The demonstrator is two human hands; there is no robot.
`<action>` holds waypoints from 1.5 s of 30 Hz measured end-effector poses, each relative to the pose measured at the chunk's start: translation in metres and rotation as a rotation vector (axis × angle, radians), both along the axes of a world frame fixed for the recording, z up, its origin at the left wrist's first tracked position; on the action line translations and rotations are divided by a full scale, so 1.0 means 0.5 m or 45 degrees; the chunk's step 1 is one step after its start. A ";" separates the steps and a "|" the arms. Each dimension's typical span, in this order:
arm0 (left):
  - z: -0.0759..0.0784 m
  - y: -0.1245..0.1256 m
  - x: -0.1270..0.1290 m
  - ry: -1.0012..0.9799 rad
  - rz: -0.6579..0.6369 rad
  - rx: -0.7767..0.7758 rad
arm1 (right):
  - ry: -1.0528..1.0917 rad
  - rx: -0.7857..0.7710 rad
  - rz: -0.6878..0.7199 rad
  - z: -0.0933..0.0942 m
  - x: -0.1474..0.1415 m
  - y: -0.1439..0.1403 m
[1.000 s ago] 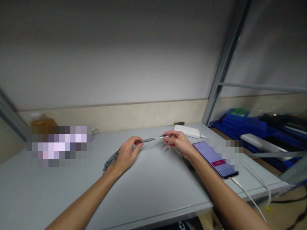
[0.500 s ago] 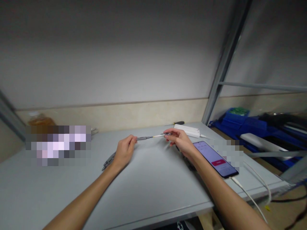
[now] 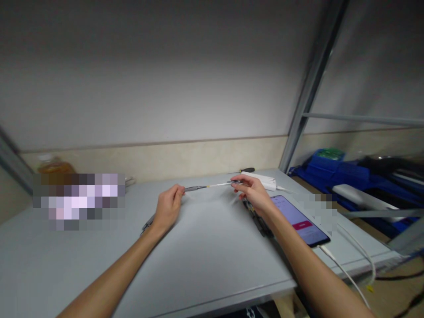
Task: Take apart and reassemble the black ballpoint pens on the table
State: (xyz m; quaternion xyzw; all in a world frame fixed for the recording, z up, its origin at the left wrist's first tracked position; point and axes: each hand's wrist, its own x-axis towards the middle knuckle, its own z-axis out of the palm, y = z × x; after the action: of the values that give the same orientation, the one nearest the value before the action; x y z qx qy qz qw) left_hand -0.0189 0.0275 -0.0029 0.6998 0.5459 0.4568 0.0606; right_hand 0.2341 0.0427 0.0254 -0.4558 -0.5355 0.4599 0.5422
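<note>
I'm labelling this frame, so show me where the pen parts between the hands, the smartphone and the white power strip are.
pen parts (image 3: 212, 185), head view, on the thin pale rod between the hands.
smartphone (image 3: 300, 220), head view, on its lit screen.
white power strip (image 3: 265, 180), head view, on its top face.

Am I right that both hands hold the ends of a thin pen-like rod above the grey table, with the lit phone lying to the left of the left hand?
Not quite. In the head view the phone lies on the grey table beside the right hand, not left of the left hand. Both hands do hold the thin rod by its ends.
</note>
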 end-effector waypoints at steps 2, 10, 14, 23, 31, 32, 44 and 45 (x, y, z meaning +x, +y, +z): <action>0.000 0.001 -0.001 0.001 0.005 0.004 | 0.003 -0.008 -0.014 0.000 0.001 0.000; 0.004 -0.003 0.003 0.005 0.011 0.007 | -0.041 0.005 0.015 -0.001 0.001 -0.003; 0.003 -0.004 0.003 0.008 0.013 0.003 | -0.075 0.010 0.028 0.004 -0.001 -0.006; 0.002 -0.003 0.001 0.000 0.022 0.008 | -0.108 0.050 0.012 0.005 -0.004 -0.008; 0.003 -0.006 0.003 0.001 0.024 0.001 | -0.157 0.092 0.041 0.000 -0.007 -0.007; 0.003 -0.006 0.003 0.005 0.026 0.002 | -0.162 0.097 0.042 -0.001 -0.007 -0.007; 0.005 -0.012 0.011 -0.036 -0.047 -0.029 | -0.175 0.123 0.040 -0.005 -0.010 -0.007; 0.005 -0.012 0.012 -0.042 -0.056 -0.030 | -0.172 0.120 0.038 -0.005 -0.010 -0.007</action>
State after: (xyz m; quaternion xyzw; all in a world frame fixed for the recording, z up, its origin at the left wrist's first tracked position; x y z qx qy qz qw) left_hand -0.0132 0.0215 -0.0005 0.7034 0.5345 0.4602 0.0877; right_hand 0.2292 0.0392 0.0231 -0.4517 -0.5988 0.4103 0.5188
